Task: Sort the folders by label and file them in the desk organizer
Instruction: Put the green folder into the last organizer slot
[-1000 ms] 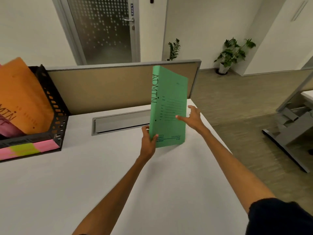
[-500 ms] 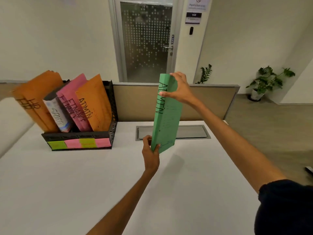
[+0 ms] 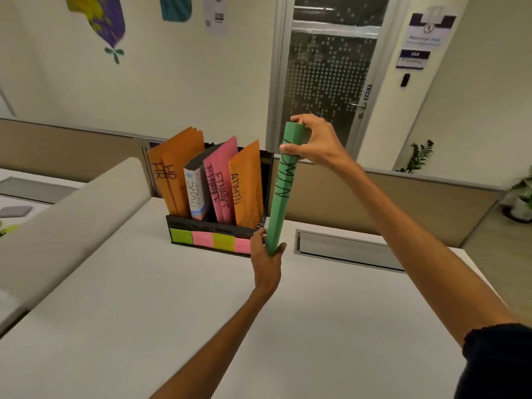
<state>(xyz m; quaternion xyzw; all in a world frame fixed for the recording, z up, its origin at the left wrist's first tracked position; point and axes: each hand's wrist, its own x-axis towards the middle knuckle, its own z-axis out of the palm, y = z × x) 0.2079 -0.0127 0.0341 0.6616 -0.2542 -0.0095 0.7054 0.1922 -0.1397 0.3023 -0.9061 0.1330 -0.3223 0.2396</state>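
A green folder [image 3: 280, 194] marked ADMIN stands upright, spine toward me, just right of the black desk organizer [image 3: 210, 234]. My left hand [image 3: 266, 254] grips its bottom end and my right hand [image 3: 312, 142] grips its top end. Inside the organizer stand two orange HR folders [image 3: 175, 171], a grey SPORTS folder [image 3: 195, 191], two pink FINANCE folders [image 3: 220, 180] and an orange ADMIN folder [image 3: 246, 185]. Green and pink sticky labels [image 3: 211, 240] line the organizer's front.
The organizer sits on a white desk [image 3: 144, 326] against a beige partition [image 3: 403, 197]. A grey cable slot [image 3: 345, 249] lies in the desk at the right. A padded divider [image 3: 72, 220] runs along the left. A glass door [image 3: 325, 79] stands behind.
The green folder has moved left to the organizer's right side and turned spine-on to me. My right hand stays on its top end. The view has swung left and up.
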